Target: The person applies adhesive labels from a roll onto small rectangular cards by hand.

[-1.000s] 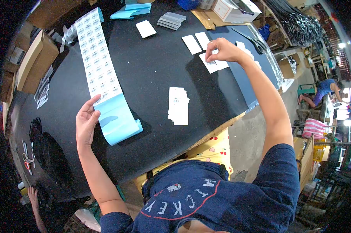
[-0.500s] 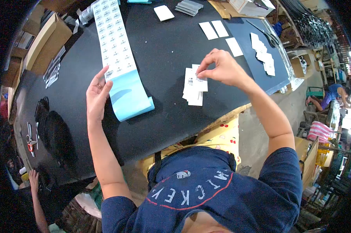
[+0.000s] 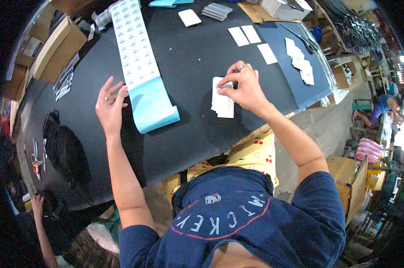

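On the black table, a long strip of printed barcode labels (image 3: 135,44) runs away from me, its light blue backing (image 3: 155,105) curling at the near end. My left hand (image 3: 110,105) is beside the strip's left edge, fingers apart, with nothing visible in them. To the right lies a small pile of white cards (image 3: 223,107). Over its upper part, my right hand (image 3: 245,87) has thumb and forefinger pinched together against the top card; whatever is between the fingertips is too small to make out.
Loose white cards (image 3: 238,36) and a fanned row of cards (image 3: 300,62) lie at the right, near black scissors (image 3: 307,42). A black bag (image 3: 67,152) and red-handled scissors (image 3: 36,163) are at the left. Another person's hand (image 3: 37,204) rests at the table's lower left edge.
My left hand has opened and drawn slightly down and away from the label strip. My right hand has moved a little left and down over the card pile, its fingers still pinched.
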A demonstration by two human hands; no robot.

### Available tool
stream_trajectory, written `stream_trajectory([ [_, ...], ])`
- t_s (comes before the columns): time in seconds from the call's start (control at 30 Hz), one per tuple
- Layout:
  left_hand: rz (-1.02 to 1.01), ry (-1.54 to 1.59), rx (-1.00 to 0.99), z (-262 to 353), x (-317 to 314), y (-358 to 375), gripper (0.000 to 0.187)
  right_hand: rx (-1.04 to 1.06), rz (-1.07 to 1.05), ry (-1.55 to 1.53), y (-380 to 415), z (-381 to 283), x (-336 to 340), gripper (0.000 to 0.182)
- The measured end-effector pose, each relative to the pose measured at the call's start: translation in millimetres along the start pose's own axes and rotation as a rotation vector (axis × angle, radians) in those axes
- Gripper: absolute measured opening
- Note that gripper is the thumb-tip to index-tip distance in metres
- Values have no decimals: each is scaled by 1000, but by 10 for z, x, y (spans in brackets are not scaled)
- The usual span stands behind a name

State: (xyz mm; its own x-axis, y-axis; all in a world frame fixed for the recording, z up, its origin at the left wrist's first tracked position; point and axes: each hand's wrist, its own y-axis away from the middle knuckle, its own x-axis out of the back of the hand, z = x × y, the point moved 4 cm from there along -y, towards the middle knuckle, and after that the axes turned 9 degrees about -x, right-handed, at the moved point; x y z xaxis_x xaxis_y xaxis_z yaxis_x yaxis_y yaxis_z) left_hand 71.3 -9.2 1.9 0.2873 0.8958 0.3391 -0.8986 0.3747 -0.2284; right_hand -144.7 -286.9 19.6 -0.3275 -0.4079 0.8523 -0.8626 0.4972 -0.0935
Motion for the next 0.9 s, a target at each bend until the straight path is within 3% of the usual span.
stream_trajectory([
  [0.17, 39, 36, -30, -47, 1, -13, 49, 16, 66, -3, 73, 2, 11, 16],
  [0.23, 33, 22, -36, -55, -26, -23, 49, 14, 90, 11, 107, -14, 1, 29],
  [0.27, 41, -17, -31, -56, 1, -13, 49, 22, 153, -39, 113, -28, 27, 47],
  [0.3, 44, -30, -29, -75, 5, -3, 49, 25, 148, -51, 115, -14, 15, 47],
  [0.37, 67, 62, -19, -143, 13, -18, 48, 104, 185, -36, 106, 26, 13, 61],
  [0.43, 109, 84, -19, -98, 12, -3, 44, 241, 68, -65, 118, 23, 6, 53],
  [0.5, 154, 130, -40, -99, 33, -4, 43, 467, -3, 121, 156, -44, 58, 53],
  [0.57, 208, 96, -77, -68, 66, 2, 40, 547, -83, 260, 181, -54, 155, 54],
  [0.63, 264, -316, -410, 366, 14, 78, 36, 624, -164, 412, 207, 9, 155, 54],
  [0.7, 102, -313, -432, 742, -182, 187, 34, 681, -291, 434, 197, 90, 102, 57],
  [0.77, 47, -358, -690, 950, -379, 270, 35, 698, -323, 480, 180, 160, 26, 59],
  [0.9, -144, -273, -513, 1152, -602, 485, 36, 677, -303, 373, 187, 263, -67, 66],
])
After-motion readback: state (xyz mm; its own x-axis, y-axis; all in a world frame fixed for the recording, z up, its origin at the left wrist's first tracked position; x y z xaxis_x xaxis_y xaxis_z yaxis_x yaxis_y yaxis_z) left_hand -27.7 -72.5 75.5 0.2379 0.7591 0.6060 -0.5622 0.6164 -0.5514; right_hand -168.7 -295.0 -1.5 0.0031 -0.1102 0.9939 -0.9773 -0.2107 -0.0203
